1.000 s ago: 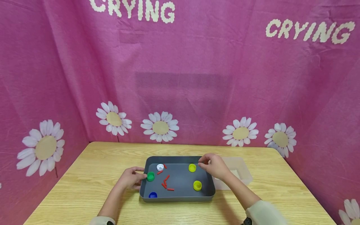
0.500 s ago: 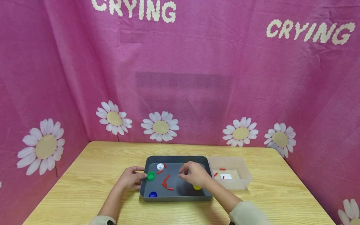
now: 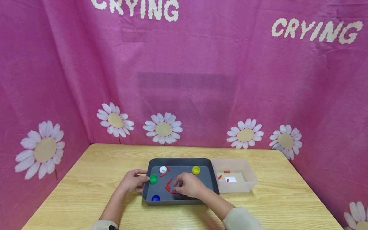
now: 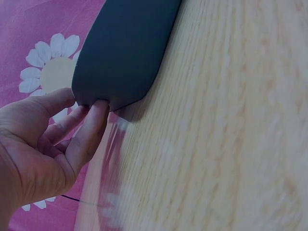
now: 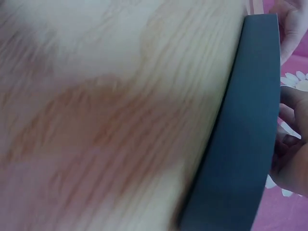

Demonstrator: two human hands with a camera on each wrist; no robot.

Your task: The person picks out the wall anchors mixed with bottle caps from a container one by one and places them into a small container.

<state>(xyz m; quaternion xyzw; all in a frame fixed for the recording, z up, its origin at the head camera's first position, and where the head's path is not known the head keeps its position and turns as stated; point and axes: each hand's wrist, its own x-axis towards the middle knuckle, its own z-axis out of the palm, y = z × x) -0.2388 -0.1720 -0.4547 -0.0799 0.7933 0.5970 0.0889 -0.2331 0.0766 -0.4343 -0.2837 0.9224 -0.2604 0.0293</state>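
Short red stick point(image 3: 173, 192) lies parallel to the near edge of a dark-gray rectangular tray point(image 3: 169, 203), beside the right hand point(image 3: 188, 185), fingertips parted; left hand point(image 3: 133, 181) pinches its left rim.

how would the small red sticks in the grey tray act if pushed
The small, thin red sticks look rounded, so they may roll sideways when pushed. Their straight shapes suggest they're fairly stiff. The dark grey rectangular tray has raised walls that should probably contain them.

On my feed the tray point(image 3: 166, 203) looks like smooth, matt plastic; beneath it, a wood-grained worktop point(image 3: 276, 198); beside it, a translucent plastic box point(image 3: 235, 188); behind it, creased cloth point(image 3: 187, 105).
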